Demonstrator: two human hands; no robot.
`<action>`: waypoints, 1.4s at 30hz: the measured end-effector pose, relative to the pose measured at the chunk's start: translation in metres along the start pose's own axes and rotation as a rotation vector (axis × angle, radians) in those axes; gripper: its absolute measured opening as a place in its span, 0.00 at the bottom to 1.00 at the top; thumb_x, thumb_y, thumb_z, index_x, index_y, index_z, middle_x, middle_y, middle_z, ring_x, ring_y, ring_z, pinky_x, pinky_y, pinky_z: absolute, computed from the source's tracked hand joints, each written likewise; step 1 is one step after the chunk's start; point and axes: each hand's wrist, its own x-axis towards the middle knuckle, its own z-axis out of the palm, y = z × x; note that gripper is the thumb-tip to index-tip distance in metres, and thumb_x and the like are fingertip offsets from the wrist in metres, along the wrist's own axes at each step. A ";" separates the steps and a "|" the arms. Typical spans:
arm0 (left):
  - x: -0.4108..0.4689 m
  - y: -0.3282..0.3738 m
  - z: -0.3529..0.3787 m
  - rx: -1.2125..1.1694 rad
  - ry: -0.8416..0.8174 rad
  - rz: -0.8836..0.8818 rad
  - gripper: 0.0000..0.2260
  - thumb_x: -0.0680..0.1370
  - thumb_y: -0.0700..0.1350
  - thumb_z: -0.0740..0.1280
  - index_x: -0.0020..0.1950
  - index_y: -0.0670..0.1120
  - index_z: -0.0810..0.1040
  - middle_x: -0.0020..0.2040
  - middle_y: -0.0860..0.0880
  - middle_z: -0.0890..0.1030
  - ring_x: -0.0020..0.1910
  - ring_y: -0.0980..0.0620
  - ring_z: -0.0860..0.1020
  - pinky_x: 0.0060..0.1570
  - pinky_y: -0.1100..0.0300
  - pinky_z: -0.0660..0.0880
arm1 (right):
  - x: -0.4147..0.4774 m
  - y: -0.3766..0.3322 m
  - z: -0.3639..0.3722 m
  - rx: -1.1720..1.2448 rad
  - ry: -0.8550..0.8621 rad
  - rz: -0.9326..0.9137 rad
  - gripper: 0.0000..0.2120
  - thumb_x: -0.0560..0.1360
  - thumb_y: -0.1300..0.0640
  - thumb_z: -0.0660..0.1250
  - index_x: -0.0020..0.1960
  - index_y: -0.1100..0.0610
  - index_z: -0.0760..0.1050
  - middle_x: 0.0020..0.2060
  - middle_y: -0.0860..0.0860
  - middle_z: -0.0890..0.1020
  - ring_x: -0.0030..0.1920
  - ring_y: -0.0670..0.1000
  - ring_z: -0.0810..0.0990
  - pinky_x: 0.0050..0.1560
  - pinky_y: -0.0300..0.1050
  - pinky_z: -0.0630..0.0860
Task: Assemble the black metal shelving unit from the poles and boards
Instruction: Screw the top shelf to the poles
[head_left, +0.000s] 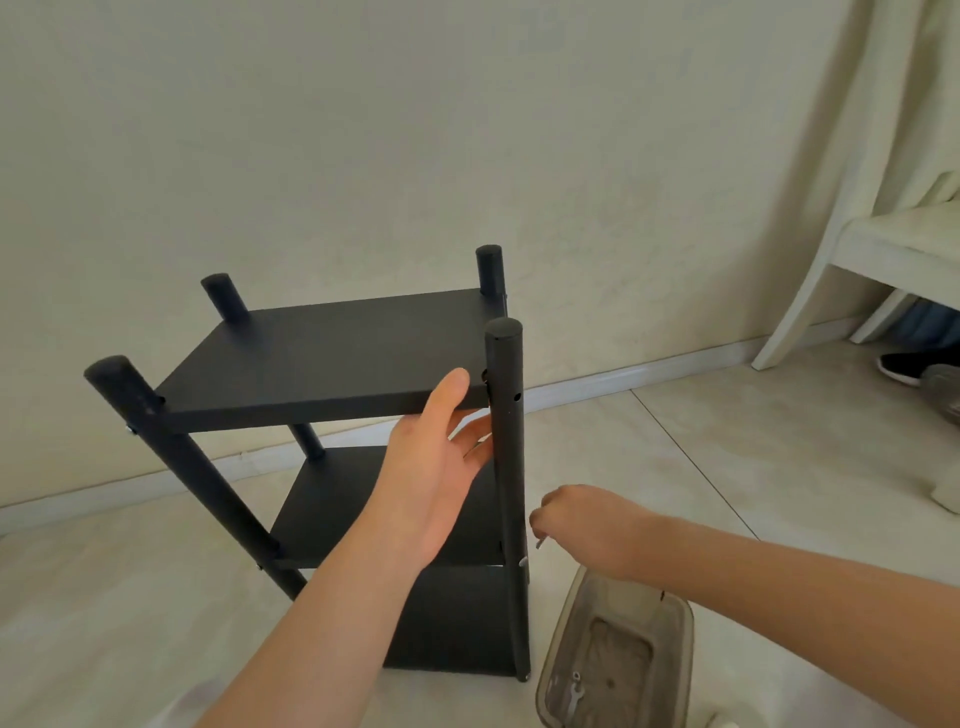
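Item: black shelving unit, upright on tiled floor. Four poles, three boards fitted.
- Top board: near edge gripped by left hand, thumb on top, fingers curled beneath, just beside front right pole.
- Right hand: fingers pinched on a small metal part, type unclear, near the same pole.
- Translucent plastic container: on the floor beside the unit's base, under the right hand; holds a small wrench.
- White chair: far right, by the wall.
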 end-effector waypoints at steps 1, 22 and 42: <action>0.001 0.000 0.000 0.011 0.009 0.001 0.26 0.65 0.55 0.73 0.58 0.44 0.77 0.59 0.40 0.82 0.54 0.45 0.84 0.60 0.48 0.78 | -0.008 0.001 -0.014 -0.003 0.008 0.005 0.17 0.77 0.70 0.62 0.62 0.58 0.77 0.54 0.58 0.80 0.53 0.59 0.81 0.54 0.52 0.80; 0.001 0.002 -0.005 0.142 -0.047 0.128 0.35 0.65 0.59 0.72 0.60 0.33 0.76 0.60 0.38 0.82 0.55 0.45 0.84 0.58 0.49 0.77 | -0.099 -0.019 -0.140 0.355 0.876 0.037 0.05 0.75 0.57 0.72 0.49 0.50 0.85 0.34 0.41 0.81 0.33 0.43 0.78 0.36 0.34 0.73; 0.004 0.001 -0.004 0.198 0.006 0.174 0.14 0.59 0.61 0.74 0.37 0.53 0.84 0.42 0.52 0.87 0.47 0.52 0.86 0.58 0.51 0.74 | -0.094 -0.026 -0.130 0.484 0.837 0.065 0.06 0.73 0.51 0.74 0.49 0.49 0.86 0.36 0.41 0.80 0.35 0.41 0.77 0.40 0.32 0.72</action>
